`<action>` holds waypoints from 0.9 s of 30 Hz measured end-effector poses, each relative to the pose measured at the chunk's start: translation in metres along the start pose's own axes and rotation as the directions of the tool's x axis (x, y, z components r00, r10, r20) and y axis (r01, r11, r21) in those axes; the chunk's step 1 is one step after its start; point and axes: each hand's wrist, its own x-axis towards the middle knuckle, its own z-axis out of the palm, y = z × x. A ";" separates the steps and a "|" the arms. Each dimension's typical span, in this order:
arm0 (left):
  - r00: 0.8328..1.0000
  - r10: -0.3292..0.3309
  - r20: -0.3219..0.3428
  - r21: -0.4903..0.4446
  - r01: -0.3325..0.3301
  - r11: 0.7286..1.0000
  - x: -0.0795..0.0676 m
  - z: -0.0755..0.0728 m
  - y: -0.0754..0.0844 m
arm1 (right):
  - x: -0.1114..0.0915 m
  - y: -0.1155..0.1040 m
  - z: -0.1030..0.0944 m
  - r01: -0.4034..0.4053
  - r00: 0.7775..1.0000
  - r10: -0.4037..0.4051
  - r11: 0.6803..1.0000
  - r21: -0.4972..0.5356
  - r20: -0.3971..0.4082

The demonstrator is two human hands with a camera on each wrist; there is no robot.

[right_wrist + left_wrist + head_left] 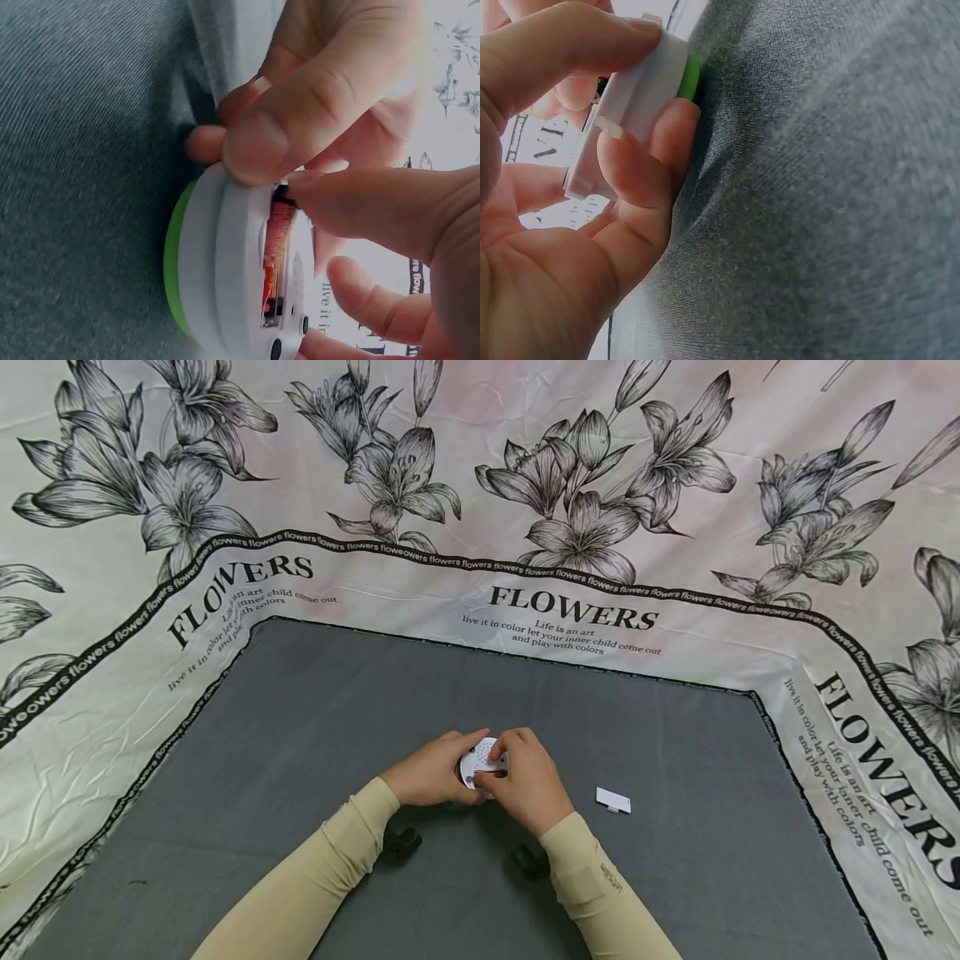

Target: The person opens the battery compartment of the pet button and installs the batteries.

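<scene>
White disc between both hands, red battery showing in its slot.
Left hand curls round the rim; right hand sets its thumb against the battery's end, pinch indeterminable. Its fingers hide part of the slot overhead. White cover lies apart; grey cloth spreads to the printed border.

Perhaps a home, though the pictures cannot settle it: a homely cloth with printed lilies and "FLOWERS" lettering borders a plain grey middle.
</scene>
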 end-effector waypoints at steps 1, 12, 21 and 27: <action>1.000 -0.003 -0.002 0.000 0.003 1.000 0.000 0.000 0.000 | 0.000 0.000 0.000 -0.007 1.000 0.007 1.000 0.003 0.008; 1.000 0.011 -0.021 0.017 -0.010 1.000 0.000 0.002 0.002 | 0.000 0.005 0.000 -0.058 0.998 0.057 0.997 0.053 0.030; 1.000 -0.016 -0.019 -0.003 0.016 1.000 0.000 0.003 0.003 | 0.003 0.006 0.001 -0.066 0.998 0.066 0.997 0.042 0.018; 1.000 -0.018 0.007 -0.078 0.018 0.997 0.002 0.001 -0.007 | -0.003 0.015 0.000 0.012 1.000 -0.014 0.997 0.073 0.015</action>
